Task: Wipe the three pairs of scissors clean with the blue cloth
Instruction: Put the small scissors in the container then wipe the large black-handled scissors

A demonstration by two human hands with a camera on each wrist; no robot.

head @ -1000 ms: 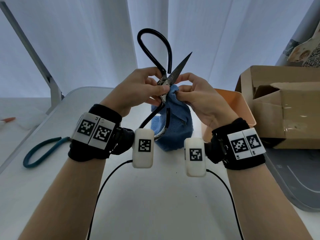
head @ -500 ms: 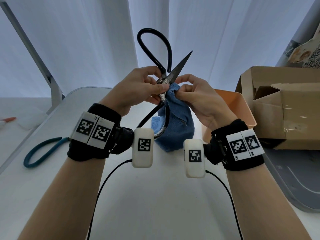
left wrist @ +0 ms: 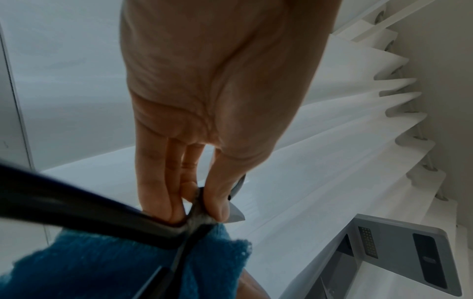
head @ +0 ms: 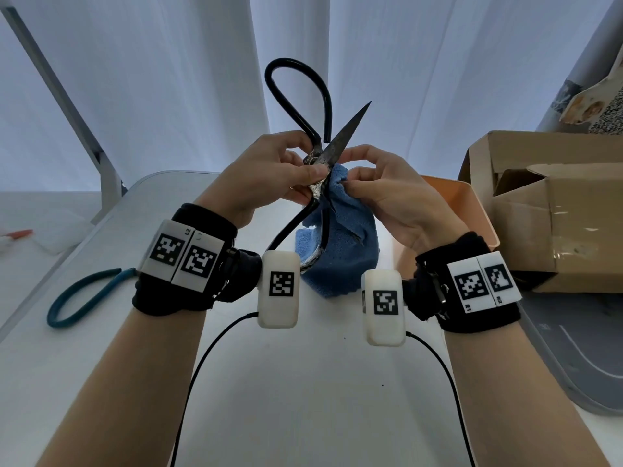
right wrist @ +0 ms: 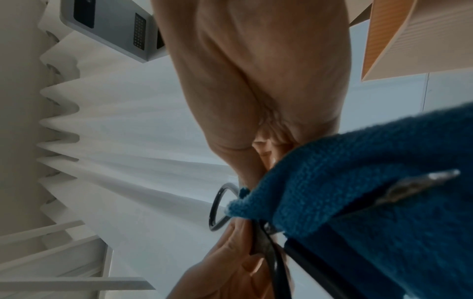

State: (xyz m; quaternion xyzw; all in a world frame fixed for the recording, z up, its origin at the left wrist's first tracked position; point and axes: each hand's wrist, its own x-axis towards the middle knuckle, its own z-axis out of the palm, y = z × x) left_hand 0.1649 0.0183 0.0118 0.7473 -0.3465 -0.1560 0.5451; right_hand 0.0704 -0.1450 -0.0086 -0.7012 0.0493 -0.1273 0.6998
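Far left: we see an orange-tipped item [head: 17,234] lying on a lower white surface beside the table; it is too small for us to tell what it is.
Table: our white table [head: 303,399] runs under both forearms, with a black cable trailing back from each wrist.
Teal scissors: on the left part of the table we see a teal loop handle [head: 77,298]; the rest is hidden behind our left wristband.
Left hand: our left hand [head: 266,176] is raised above the table, thumb and fingers pinched on the black scissors at the pivot, where the handles meet the blades. In the left wrist view the fingertips [left wrist: 176,204] press on the metal from both sides.
Black scissors: the black scissors [head: 323,156] are held upright and spread open. One black loop handle rises above our hands, one blade points up and to the right, and the other handle hangs down in front of the cloth.
Blue cloth: the blue cloth [head: 340,244] hangs from our right fingers, touching the scissors just below the pivot.
Right hand: our right hand [head: 387,193] has its fingers curled and pinching the top of the cloth against the blade.
Orange bin: an orange bin [head: 472,214] stands behind our right hand.
Cardboard box: an open cardboard box [head: 556,214] stands right of the bin.
Far right: a grey tray [head: 573,358] lies below the box.
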